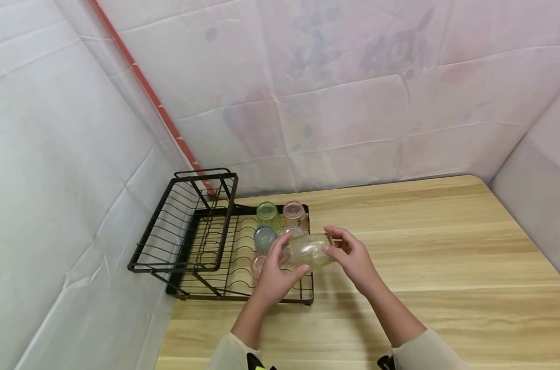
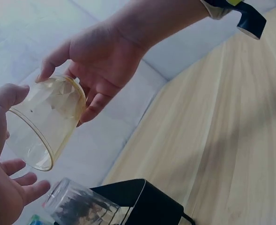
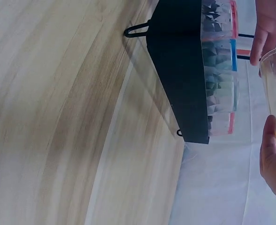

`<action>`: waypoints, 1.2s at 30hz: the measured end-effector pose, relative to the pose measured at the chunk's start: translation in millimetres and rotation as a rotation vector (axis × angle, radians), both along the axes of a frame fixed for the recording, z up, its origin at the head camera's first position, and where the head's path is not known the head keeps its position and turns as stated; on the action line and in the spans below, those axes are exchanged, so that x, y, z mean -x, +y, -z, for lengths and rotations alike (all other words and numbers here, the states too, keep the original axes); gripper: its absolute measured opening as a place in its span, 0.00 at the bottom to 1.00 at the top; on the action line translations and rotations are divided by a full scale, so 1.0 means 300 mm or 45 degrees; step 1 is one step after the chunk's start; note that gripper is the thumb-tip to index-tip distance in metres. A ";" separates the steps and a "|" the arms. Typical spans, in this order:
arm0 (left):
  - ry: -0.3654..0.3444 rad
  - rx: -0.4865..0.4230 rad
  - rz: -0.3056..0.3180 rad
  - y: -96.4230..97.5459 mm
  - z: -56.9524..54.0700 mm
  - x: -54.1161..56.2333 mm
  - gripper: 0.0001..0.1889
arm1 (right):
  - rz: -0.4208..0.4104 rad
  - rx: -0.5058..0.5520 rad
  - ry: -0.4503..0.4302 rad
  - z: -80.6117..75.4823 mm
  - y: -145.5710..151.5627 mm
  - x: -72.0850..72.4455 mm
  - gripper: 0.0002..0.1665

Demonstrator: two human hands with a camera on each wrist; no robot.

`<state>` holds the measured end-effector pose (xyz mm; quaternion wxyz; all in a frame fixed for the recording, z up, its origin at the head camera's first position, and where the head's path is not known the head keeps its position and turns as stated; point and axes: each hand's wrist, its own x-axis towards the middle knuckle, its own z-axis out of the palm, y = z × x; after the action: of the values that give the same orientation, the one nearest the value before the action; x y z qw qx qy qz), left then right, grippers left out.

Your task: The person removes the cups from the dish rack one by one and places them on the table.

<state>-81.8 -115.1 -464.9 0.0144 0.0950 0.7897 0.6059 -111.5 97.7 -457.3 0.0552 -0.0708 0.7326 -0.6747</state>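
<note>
A clear yellow-tinted drinking glass (image 1: 309, 250) lies tilted on its side in the air over the right end of the dish rack. My right hand (image 1: 354, 259) grips one end between thumb and fingers; in the left wrist view the same hand (image 2: 105, 56) is around the thicker yellow rim. At the other end, my left hand (image 1: 277, 277) has its fingers spread around the glass. From the left wrist, its thumb (image 2: 9, 96) overlaps the glass, while its other fingers (image 2: 32, 187) are extended below the edge.
A black two-tier wire dish rack (image 1: 229, 295) stands at the left of the wooden table (image 1: 446, 246). Upturned glasses sit in its right part, including a green glass (image 1: 267, 210), pink glass (image 1: 293, 209) and blue glass (image 1: 264, 237). White sheeting (image 1: 330, 128) encloses the table.
</note>
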 end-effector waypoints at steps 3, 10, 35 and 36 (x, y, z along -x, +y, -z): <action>-0.023 -0.103 0.023 0.011 0.001 0.007 0.41 | -0.004 0.045 -0.024 0.003 0.009 0.001 0.27; 0.029 -0.041 -0.009 0.026 -0.005 0.019 0.38 | -0.036 -0.326 0.315 0.015 0.026 -0.010 0.28; 0.106 0.301 0.054 0.141 -0.052 0.040 0.43 | -0.029 -0.918 0.901 0.059 -0.006 -0.018 0.61; 0.089 0.310 0.068 0.142 -0.052 0.039 0.43 | -0.033 -0.936 0.892 0.060 -0.002 -0.016 0.62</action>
<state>-93.5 -72.6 -449.2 0.0144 0.1345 0.8547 0.5013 -106.7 97.1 -475.3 -0.1641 -0.2778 0.8953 -0.3073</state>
